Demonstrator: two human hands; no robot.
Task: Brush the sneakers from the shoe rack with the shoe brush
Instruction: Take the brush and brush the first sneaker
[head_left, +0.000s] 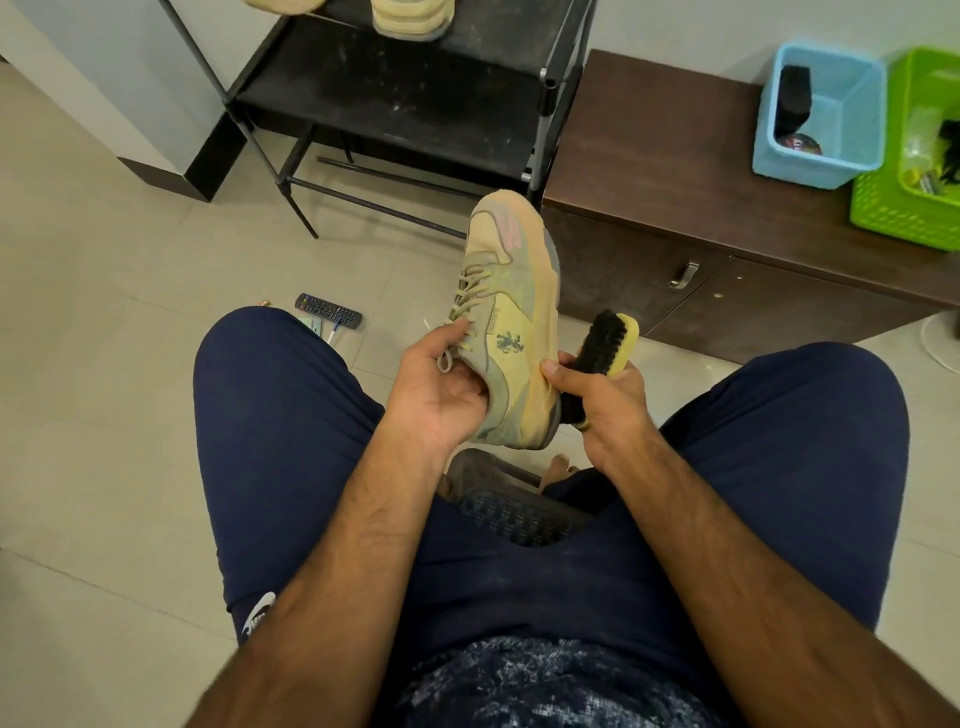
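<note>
Both hands are raised above the knees, forearms angled inward. The left hand (441, 395) curls round the heel end of the sneaker (509, 291), fingers tucked at its opening by the laces, holding it with the toe pointing away toward the shoe rack (415, 93). The right hand (602, 405) grips the brush (602, 343) by its lower end, thumb forward, bristles turned to the sneaker's sole edge, just beside it. A second sneaker (410, 21) sits on the rack.
</note>
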